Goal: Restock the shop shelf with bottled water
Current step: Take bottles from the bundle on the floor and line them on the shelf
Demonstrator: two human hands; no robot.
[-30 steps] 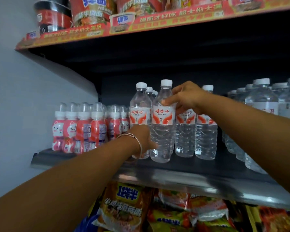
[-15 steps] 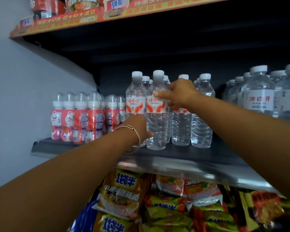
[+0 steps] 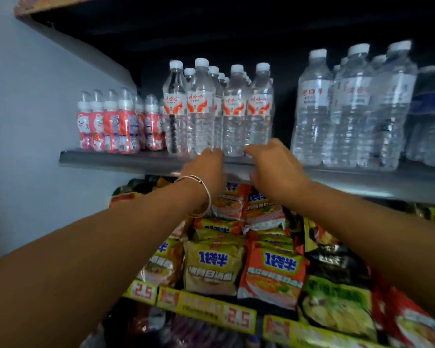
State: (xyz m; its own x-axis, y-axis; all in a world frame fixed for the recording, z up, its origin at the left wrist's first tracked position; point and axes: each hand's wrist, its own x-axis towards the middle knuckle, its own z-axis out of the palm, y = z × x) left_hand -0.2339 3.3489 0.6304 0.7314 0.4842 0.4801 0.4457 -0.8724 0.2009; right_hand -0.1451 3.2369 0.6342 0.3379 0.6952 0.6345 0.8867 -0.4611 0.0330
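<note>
Head view: the left hand (image 3: 206,169) and right hand (image 3: 274,164) hover at the shelf (image 3: 116,159) edge, fingers loosely bent, holding nothing; orange-labelled water bottles (image 3: 219,109) stand upright in rows just behind them; noodle packets (image 3: 236,267) fill the tier below.

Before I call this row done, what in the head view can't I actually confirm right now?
- Fingertips of the left hand and right hand: turned away at the bases of the clear orange-labelled water bottles; contact unclear.
- Rows behind those bottles: hidden by the front ones and the dark shelf back.
- Larger white-labelled water bottles: label text motion-blurred.
- Dark-wrapped bottle pack: cut by the right edge.
</note>
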